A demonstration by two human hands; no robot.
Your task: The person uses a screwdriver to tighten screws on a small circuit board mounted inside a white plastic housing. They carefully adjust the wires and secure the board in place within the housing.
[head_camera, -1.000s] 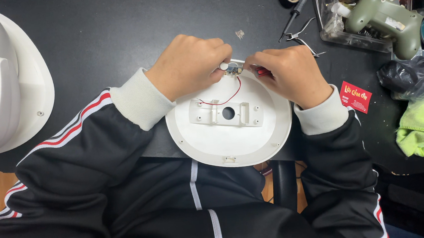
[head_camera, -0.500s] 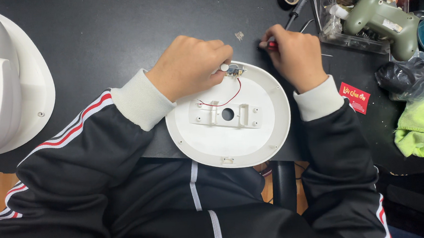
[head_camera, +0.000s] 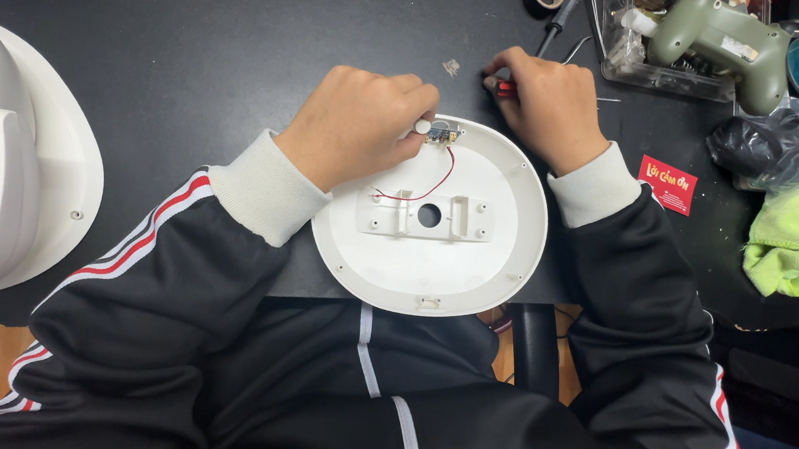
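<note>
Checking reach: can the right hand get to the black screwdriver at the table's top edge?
Probably yes. The right hand lies just below the screwdriver, bare table between them, but its fingers already pinch a small red thing.

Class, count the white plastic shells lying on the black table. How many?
2: the round white plastic base plate under both hands, and the large white domed housing at the table's left edge. Others may lie outside the view.

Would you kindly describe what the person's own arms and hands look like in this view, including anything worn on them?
Both arms wear a black track jacket with red and white stripes running down the sleeves and ribbed off-white cuffs at the wrists. The left hand and right hand are bare: no gloves, rings or watch visible. The left sleeve's stripes show clearly; the right sleeve looks mostly plain black from here.
</note>
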